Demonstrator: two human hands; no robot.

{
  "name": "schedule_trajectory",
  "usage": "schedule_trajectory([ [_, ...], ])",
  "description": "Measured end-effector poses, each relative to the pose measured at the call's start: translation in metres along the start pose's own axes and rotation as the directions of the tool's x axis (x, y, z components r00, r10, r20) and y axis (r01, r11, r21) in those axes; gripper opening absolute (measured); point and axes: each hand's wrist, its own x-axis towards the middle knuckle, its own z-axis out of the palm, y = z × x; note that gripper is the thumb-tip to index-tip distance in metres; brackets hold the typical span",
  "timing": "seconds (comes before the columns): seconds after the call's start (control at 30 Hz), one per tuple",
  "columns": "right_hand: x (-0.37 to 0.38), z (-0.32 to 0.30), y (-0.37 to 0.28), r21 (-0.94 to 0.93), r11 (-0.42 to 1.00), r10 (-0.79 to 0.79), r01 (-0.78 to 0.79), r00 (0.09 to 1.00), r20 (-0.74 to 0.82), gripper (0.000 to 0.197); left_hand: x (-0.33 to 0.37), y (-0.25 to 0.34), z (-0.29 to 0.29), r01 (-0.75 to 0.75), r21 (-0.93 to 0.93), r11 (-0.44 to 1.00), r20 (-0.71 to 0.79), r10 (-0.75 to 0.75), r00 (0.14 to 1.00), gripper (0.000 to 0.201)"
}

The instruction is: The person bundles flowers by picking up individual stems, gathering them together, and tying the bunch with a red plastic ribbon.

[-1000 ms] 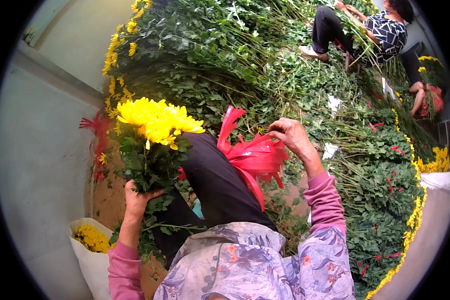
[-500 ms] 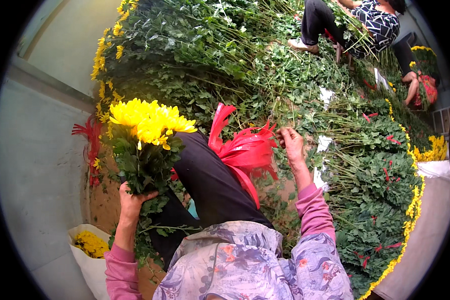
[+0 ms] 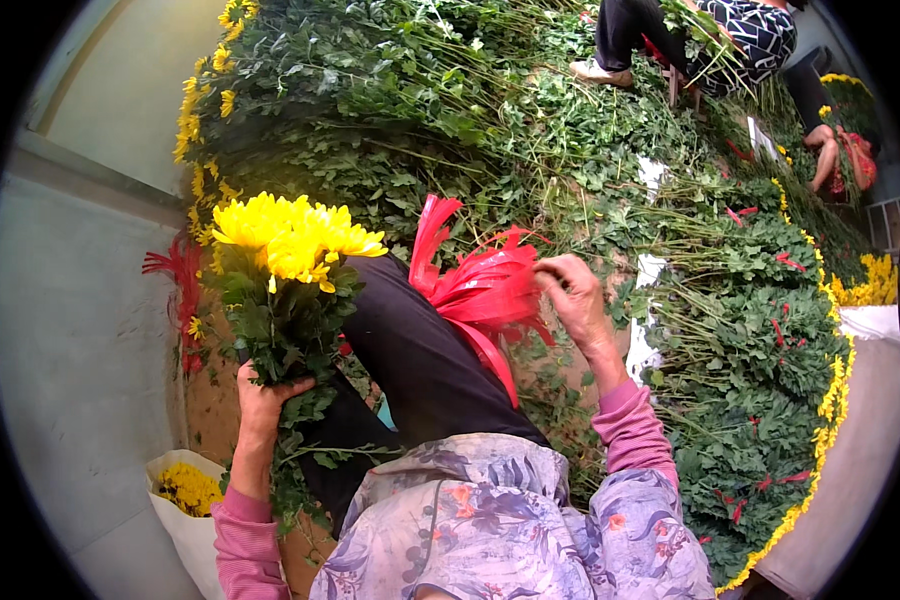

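Observation:
My left hand is closed around the leafy stems of a bunch of yellow chrysanthemums, held upright with the blooms at the top. Over my knee, in dark trousers, lies a bundle of red plastic strips, fanned out at its loose ends. My right hand is at the right edge of that bundle, thumb and forefinger pinched on the end of a red strip.
Cut chrysanthemum stems cover the floor ahead. Tied bunches are stacked at right. A white sack with yellow blooms stands at lower left, by a grey wall. Red strips hang there. Two people work at upper right.
My right hand has moved slightly left, onto the ends of the red strips. My left hand keeps its hold on the chrysanthemums, nearly still.

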Motion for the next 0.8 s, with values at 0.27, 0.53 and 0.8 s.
schedule_trajectory([
  [0.27, -0.042, 0.009, 0.01, 0.155, 0.984, 0.052, -0.088, 0.973, 0.223, 0.024, 0.002, 0.007, 0.008, 0.013, 0.021, 1.0, 0.016, -0.013, 1.0, 0.033],
  [0.53, -0.038, -0.019, 0.01, 0.122, 0.985, 0.106, -0.119, 0.989, 0.103, 0.024, 0.003, 0.005, 0.009, -0.013, 0.039, 0.999, 0.027, 0.012, 1.0, 0.031],
  [0.8, -0.026, -0.04, 0.008, 0.009, 0.999, 0.038, -0.039, 0.989, 0.142, 0.016, 0.003, 0.006, 0.008, -0.033, 0.077, 0.996, 0.046, 0.03, 0.999, 0.031],
])
